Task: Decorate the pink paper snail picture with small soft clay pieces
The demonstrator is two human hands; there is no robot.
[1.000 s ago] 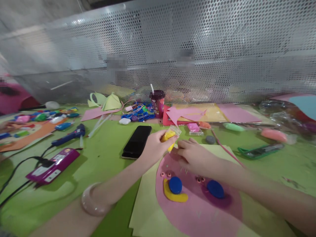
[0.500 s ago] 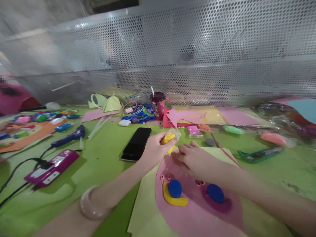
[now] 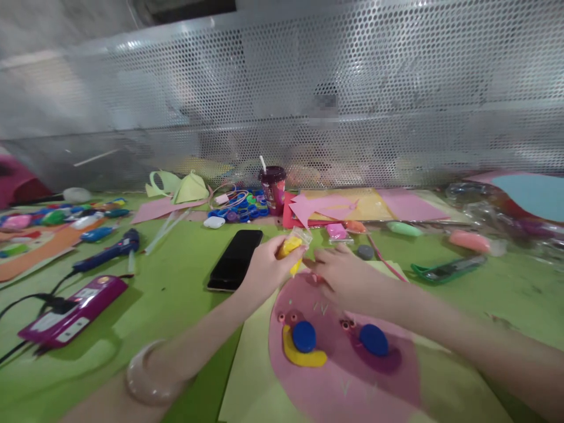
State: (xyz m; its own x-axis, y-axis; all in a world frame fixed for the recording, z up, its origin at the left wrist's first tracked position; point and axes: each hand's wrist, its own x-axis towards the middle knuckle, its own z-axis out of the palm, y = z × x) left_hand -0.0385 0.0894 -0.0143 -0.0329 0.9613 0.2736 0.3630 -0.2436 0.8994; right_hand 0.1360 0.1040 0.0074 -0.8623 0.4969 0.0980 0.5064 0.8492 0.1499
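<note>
My left hand [image 3: 268,264] is closed round a small clear packet of yellow modelling clay [image 3: 291,247], and some yellow clay sticks out below the fingers. Beside it, over the top edge of a pink paper shape [image 3: 317,382], my right hand [image 3: 348,276] has its fingers curled in; what they grip, if anything, is hidden. The pink shape lies on a pale yellow sheet [image 3: 247,382]. On it sit a yellow clay snail body [image 3: 304,357] with a blue disc [image 3: 304,336], and a purple one [image 3: 390,361] with another blue disc [image 3: 373,339]. Small pink eyes stand by both.
A black phone [image 3: 235,258] lies left of the sheet. Further left are a purple power strip [image 3: 74,311] and a blue glue gun [image 3: 108,252] with cords. A lidded cup [image 3: 273,191] stands at the back. A green cutter [image 3: 449,270] and clay packets lie right.
The whole view has shifted, so everything appears slightly further left. My left hand keeps the yellow clay packet; my right hand stays curled near it.
</note>
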